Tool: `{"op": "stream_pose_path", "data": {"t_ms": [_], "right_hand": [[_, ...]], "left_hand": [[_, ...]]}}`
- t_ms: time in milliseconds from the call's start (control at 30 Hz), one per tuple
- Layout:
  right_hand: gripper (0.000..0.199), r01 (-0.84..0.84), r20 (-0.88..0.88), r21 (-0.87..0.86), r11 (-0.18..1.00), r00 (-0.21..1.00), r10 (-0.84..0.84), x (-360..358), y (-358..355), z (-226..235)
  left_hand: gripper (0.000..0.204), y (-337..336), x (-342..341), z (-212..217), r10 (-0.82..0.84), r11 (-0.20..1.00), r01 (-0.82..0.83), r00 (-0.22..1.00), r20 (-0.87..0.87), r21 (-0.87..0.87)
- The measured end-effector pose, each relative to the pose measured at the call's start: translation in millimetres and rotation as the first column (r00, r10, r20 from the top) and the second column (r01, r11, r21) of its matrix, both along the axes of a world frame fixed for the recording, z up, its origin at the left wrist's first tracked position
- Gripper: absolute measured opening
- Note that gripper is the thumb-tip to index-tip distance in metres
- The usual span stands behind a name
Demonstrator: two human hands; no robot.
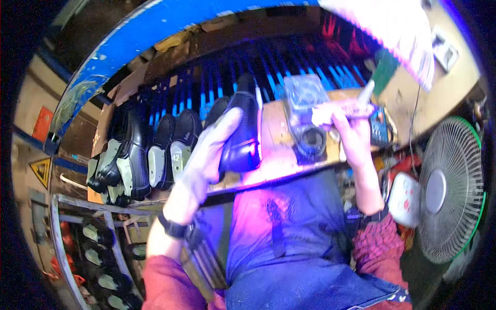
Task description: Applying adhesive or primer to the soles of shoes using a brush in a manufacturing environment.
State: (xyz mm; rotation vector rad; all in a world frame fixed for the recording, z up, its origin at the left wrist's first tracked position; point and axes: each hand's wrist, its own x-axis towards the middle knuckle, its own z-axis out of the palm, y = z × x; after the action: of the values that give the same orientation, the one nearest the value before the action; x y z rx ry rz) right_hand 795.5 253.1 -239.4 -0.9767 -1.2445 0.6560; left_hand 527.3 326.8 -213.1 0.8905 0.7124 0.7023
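Observation:
My left hand, in a pale grey glove, is closed around the left side of a black shoe. The shoe stands at the near edge of the bench, its shiny end toward me under purple-pink light. My right hand is raised over the right part of the bench, fingers pinched on a whitish, blurred thing whose kind I cannot make out. Next to that hand are a clear plastic box and a dark round jar.
Several black shoes on pale lasts stand on the left. Behind is a dark rack with blue-lit bars, under a blue curved hood. A large fan and a white control box are on the right. A metal shoe rack stands lower left.

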Motion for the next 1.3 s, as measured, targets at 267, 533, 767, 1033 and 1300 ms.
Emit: {"op": "stream_pose_path", "data": {"t_ms": [267, 533, 767, 1033, 1300], "right_hand": [[0.017, -0.027, -0.114, -0.093, 0.995, 0.993, 0.016, 13, -29, -16], [0.01, 0.07, -0.016, -0.291, 0.954, 0.997, -0.078, 15, -12, -23], [0.015, 0.253, 0.706, -0.126, 0.959, 0.702, -0.092, 15, 8, -37], [0.014, 0.213, 0.637, -0.111, 0.971, 0.765, -0.095, 9, -3, -35], [0.015, 0.143, 0.592, -0.114, 0.983, 0.805, -0.048, 4, -10, -42]], "left_hand": [[0.047, 173, 94, -15, 0.698, 0.575, 0.406, 0.211, -0.685, 0.711], [0.044, 203, 86, -58, 0.72, 0.422, 0.499, 0.322, -0.614, 0.757], [0.093, 88, 10, -34, 0.427, 0.765, 0.629, -0.334, -0.84, 0.139], [0.109, 45, -7, -5, 0.277, 0.681, 0.732, -0.262, -0.925, -0.004], [0.108, 48, -51, -4, 0.362, 0.855, 0.233, 0.372, -0.855, 0.464]]}}
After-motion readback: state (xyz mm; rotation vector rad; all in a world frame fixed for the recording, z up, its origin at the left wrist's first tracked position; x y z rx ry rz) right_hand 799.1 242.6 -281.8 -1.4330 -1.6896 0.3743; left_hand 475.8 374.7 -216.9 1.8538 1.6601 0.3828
